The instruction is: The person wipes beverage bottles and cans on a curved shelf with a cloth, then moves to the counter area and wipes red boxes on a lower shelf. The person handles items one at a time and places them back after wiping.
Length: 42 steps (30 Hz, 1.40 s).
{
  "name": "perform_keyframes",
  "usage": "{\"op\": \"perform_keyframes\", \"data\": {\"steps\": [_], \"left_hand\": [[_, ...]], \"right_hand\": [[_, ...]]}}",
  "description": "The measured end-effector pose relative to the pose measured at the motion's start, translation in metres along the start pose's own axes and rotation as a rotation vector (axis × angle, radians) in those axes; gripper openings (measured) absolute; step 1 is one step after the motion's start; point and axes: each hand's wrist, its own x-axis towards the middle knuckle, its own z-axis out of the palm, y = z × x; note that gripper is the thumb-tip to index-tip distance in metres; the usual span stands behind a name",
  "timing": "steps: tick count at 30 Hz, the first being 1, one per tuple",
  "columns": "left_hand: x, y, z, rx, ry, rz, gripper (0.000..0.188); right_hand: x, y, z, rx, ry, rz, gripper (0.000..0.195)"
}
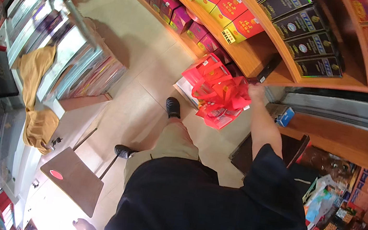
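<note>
My right hand is at the right edge of a cluster of red gift bags, its fingers closed around part of the red material. The bags stand by the lower shelf, over a white box on the floor. My left hand hangs low at the bottom left with its fingers apart, holding nothing. Near it is a brown wooden stool with a red oval sticker on its seat.
Wooden shelves with boxed goods curve across the top right. A white counter at the left bears stacked flat packs and a tan cloth. A dark low table stands right of my arm. Tiled floor lies between.
</note>
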Motion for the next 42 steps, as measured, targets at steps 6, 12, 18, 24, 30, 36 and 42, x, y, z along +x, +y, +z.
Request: {"op": "perform_keyframes", "data": {"steps": [6, 12, 18, 24, 30, 36, 42], "left_hand": [[-0.139, 0.092, -0.027, -0.236, -0.614, 0.443, 0.054], [-0.264, 0.194, -0.041, -0.334, -1.154, 0.318, 0.06], [-0.331, 0.269, -0.08, -0.368, -1.155, 0.392, 0.06], [-0.326, 0.274, -0.082, -0.303, -1.225, 0.393, 0.055], [-0.311, 0.268, -0.065, -0.353, -1.264, 0.421, 0.053], [-0.299, 0.3, -0.052, -0.461, -1.435, 0.525, 0.054], [-0.264, 0.294, -0.068, -1.141, -1.648, 0.752, 0.059]], "right_hand": [[0.116, -0.021, 0.017, -0.212, -0.027, 0.21, 0.077], [0.166, -0.028, 0.041, -0.274, -0.128, 0.373, 0.092], [0.161, -0.056, 0.027, -0.318, -0.079, 0.504, 0.108], [0.184, -0.004, 0.063, -0.069, -0.285, 0.427, 0.094], [0.071, 0.011, 0.063, 1.268, -0.418, 0.519, 0.053], [-0.192, -0.053, 0.023, 1.081, -0.936, 0.0, 0.049], [-0.397, -0.17, 0.002, 0.583, -1.503, -0.894, 0.079]]}}
